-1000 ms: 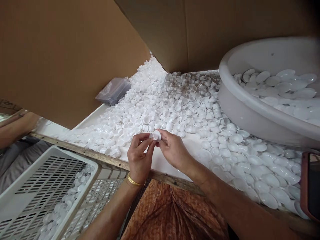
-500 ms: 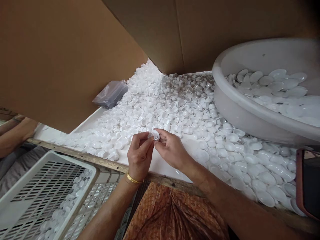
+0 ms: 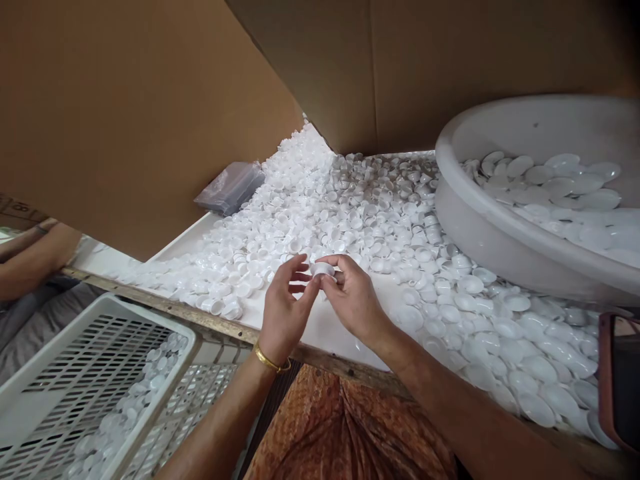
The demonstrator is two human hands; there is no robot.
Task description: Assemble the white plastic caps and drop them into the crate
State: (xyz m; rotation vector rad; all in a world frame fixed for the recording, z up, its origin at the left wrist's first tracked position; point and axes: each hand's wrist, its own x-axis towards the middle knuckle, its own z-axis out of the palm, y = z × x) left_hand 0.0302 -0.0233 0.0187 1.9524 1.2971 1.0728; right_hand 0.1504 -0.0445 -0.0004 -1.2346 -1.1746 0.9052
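A small white round dish-like piece (image 3: 323, 269) is held between my two hands above the table's front part. My right hand (image 3: 353, 297) pinches it, thumb in front and curled fingers behind. My left hand (image 3: 286, 303), with a gold bangle at its wrist, touches the piece's left side with thumb and fingertips; its index finger stands apart. Whether it is one piece or two fitted together, I cannot tell. Just beyond my hands spreads a heap of small white cups and dishes (image 3: 320, 207).
At right stands a large white tub (image 3: 450, 193) with shallow oval dishes. A phone (image 3: 620, 380) lies at the right edge. Cardboard sheets (image 3: 150, 127) rise behind, near a plastic-wrapped packet (image 3: 231, 188). Lower left holds a plastic crate (image 3: 75, 327). Another person's arm (image 3: 40, 260) shows at far left.
My left fingers have loosened from their tight pinch and spread. The white piece has turned and now lies flatter between my hands. The view has shifted slightly.
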